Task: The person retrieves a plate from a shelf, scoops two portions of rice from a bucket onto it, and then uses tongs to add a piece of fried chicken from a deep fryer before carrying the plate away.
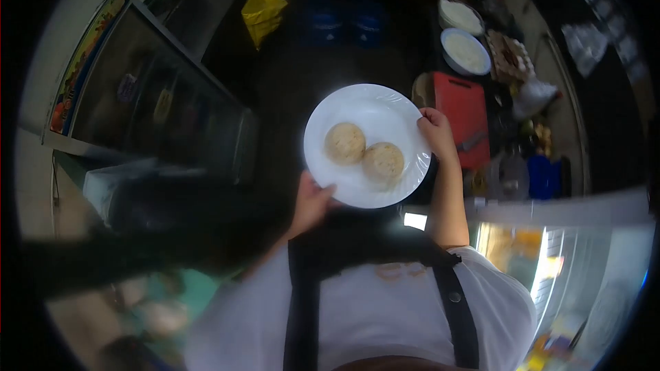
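Observation:
A white round plate (368,106) is held out in front of my body. Two pale, speckled dough-like balls (345,143) rest on it side by side, close together near the middle. My left hand (313,203) grips the plate's lower left rim, thumb over the edge. At the upper right rim, my right hand (438,132) is closed on the plate too, with its fingers partly hidden beneath.
On the right counter lie a red cutting board (462,113) with a knife, a bowl of white contents (466,51), an egg tray (510,55) and a blue container (543,177). A glass-door cabinet (155,96) stands left. A yellow bag (262,15) is further off.

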The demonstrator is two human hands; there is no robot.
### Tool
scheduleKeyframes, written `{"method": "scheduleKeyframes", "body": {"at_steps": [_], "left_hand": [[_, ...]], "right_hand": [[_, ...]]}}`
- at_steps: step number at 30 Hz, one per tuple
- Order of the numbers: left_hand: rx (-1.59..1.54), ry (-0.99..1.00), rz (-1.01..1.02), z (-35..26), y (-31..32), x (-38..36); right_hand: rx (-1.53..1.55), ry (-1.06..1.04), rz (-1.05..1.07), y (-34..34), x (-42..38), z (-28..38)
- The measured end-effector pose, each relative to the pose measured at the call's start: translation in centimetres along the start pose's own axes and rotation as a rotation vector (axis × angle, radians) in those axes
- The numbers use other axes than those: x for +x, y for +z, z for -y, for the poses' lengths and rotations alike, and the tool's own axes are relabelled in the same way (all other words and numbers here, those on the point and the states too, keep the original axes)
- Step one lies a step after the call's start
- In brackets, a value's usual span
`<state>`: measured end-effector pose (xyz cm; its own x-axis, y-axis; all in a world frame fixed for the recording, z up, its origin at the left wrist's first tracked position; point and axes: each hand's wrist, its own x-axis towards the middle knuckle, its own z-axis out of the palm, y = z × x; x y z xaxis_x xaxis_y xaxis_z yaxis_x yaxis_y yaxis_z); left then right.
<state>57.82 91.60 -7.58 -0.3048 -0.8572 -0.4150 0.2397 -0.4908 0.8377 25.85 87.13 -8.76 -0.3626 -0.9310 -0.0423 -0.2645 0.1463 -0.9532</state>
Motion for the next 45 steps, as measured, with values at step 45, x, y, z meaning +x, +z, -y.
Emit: {"method": "scheduleKeyframes", "body": {"at_steps": [45], "left_hand": [[-0.113, 0.219, -0.791, -42.4, -42.4, 81.1]], "right_hand": [[-0.133, -0.308, 0.73, 75.7, 96.3, 14.1]]}}
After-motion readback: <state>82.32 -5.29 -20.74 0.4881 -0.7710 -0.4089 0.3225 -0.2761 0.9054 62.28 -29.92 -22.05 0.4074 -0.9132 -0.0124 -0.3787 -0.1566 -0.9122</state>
